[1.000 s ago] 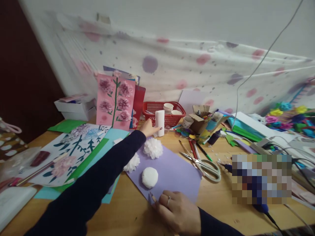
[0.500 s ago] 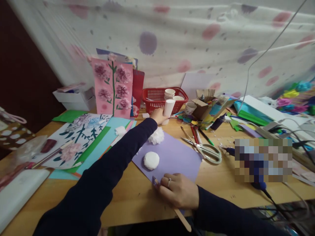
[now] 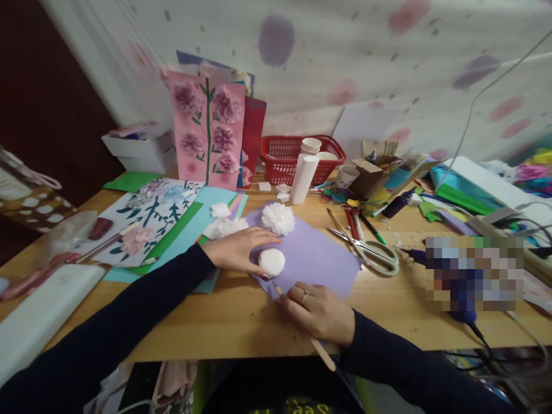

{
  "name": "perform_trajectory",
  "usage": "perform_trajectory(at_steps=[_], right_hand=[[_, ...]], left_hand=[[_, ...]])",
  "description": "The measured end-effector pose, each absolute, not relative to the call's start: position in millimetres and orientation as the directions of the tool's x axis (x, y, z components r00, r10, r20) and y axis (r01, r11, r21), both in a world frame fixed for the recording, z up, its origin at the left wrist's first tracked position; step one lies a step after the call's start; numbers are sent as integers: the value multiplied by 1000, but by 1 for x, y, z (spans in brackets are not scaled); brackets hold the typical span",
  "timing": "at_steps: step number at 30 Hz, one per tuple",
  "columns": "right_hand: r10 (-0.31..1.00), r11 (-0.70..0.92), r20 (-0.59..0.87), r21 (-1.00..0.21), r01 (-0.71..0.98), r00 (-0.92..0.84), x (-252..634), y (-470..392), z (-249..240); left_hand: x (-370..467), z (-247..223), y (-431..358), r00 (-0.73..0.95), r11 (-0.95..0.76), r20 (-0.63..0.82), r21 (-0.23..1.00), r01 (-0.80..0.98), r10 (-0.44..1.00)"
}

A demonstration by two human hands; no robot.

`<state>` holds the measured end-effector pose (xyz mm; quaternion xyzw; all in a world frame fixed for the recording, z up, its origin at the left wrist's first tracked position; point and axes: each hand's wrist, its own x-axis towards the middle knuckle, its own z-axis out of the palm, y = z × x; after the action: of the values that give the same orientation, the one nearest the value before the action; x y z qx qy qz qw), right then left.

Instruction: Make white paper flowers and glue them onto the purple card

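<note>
My left hand (image 3: 239, 248) reaches in from the left with thumb and fingers apart. They are at the left side of a round white pad (image 3: 272, 263), the thumb tip close to its lower edge; I cannot tell whether it touches. The pad lies on a sheet of purple paper (image 3: 321, 259). In my right hand (image 3: 325, 313) is a flat wooden stick (image 3: 322, 352), pinched near its upper end, its rounded end sticking out below the palm. A white ruffled paper flower (image 3: 278, 218) lies at the sheet's far edge. Behind it stands a white cylinder (image 3: 304, 181).
Scissors (image 3: 375, 256), pens and a glue gun (image 3: 463, 296) lie to the right. A red basket (image 3: 276, 167) with paper cups stands at the back. Coloured sheets and a flower picture (image 3: 142, 221) cover the left; a pink flower card (image 3: 190, 149) stands upright.
My left hand has let go of the white cylinder, now standing near the basket, and come back to the round white pad. My right hand still holds the stick. The view has shifted.
</note>
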<state>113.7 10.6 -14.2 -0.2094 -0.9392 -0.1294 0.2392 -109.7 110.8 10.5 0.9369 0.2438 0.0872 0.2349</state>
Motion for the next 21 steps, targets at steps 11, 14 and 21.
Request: perform_trajectory(at_steps=[11, 14, 21], right_hand=[[366, 863, 452, 163, 479, -814, 106, 12, -15], [357, 868, 460, 160, 471, -813, 106, 11, -16], [405, 830, 414, 208, 517, -816, 102, 11, -15]], left_hand=[[-109, -4, 114, 866, -801, 53, 412, 435, 498], [-110, -6, 114, 867, -806, 55, 400, 436, 496], [-109, -6, 113, 866, -815, 78, 387, 430, 494]])
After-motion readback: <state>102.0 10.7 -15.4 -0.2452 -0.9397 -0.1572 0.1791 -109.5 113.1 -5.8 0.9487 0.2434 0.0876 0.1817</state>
